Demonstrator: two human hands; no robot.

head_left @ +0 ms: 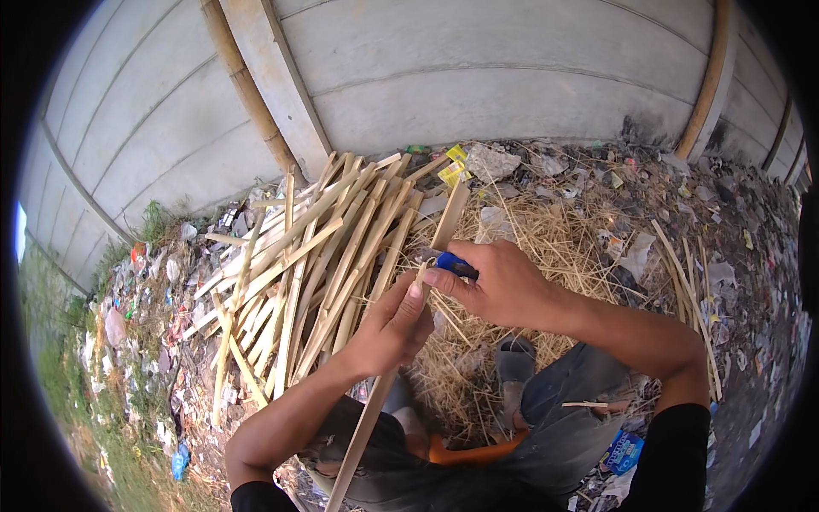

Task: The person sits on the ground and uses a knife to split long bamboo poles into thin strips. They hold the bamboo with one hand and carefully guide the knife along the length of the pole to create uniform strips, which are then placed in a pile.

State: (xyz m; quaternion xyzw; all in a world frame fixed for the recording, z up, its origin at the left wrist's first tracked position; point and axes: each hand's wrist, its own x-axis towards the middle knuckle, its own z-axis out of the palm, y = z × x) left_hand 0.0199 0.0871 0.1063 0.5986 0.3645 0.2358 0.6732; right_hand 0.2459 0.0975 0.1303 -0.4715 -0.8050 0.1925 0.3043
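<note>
My left hand [391,331] is closed around a long, pale bamboo strip [362,448]. The strip slants from between my legs up past both hands toward the wall. In my closed right hand [505,286] is a small blue-handled knife [456,265], held against the strip just above my left thumb. Its blade is mostly hidden by the strip and my fingers. A curled sliver shows where blade and strip meet. Left of my hands lies a large pile of split bamboo strips [294,277].
Thin straw-like shavings [546,235] cover the ground before my feet. A few narrow strips [689,299] lie at the right. Litter surrounds everything, including a blue wrapper [624,452] and a yellow packet [454,166]. A grey panel wall [503,81] with bamboo poles [247,81] stands behind.
</note>
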